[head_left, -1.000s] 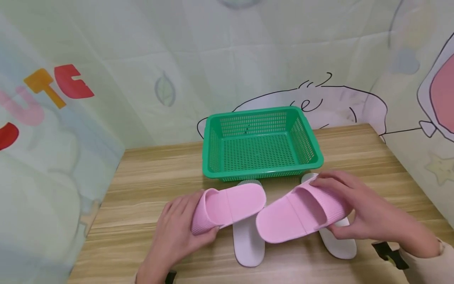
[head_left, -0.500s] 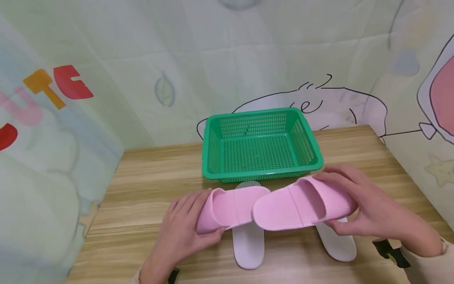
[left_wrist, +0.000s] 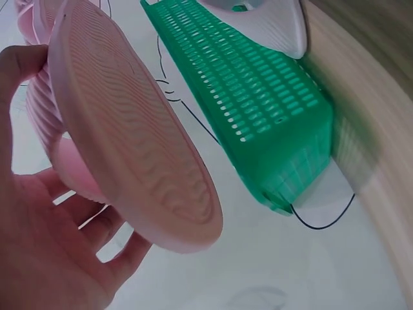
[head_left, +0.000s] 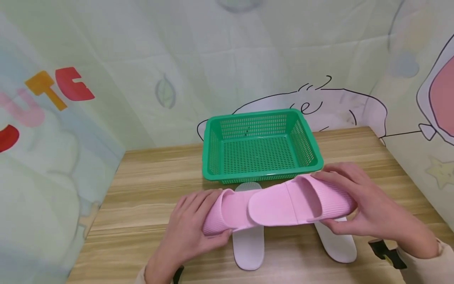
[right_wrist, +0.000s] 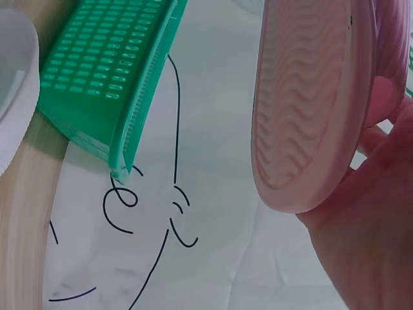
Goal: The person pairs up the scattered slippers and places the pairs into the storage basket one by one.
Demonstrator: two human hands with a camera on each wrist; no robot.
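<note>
My left hand [head_left: 195, 225] grips one pink slipper [head_left: 214, 219] by its ribbed strap end, thumb along the near edge. A second pink slipper [head_left: 273, 205] is held the same way by my right hand [head_left: 361, 205], from the right. In the head view the heel of the right slipper overlaps the heel of the left one, both insoles facing up. The wavy sole [left_wrist: 135, 129] of the left slipper shows in the left wrist view. Below them on the table lie two white slippers [head_left: 249, 248], partly covered by the pink pair.
A green plastic basket [head_left: 262, 175] with mesh walls stands at the back of the wooden table [head_left: 149, 189], just beyond the slippers. A printed cloth [head_left: 198, 71] hangs behind the table and along both sides.
Both pink slippers have come closer together; the left has moved right, the right slightly left and levelled, so their heels now overlap more. The basket and white slippers stay put.
</note>
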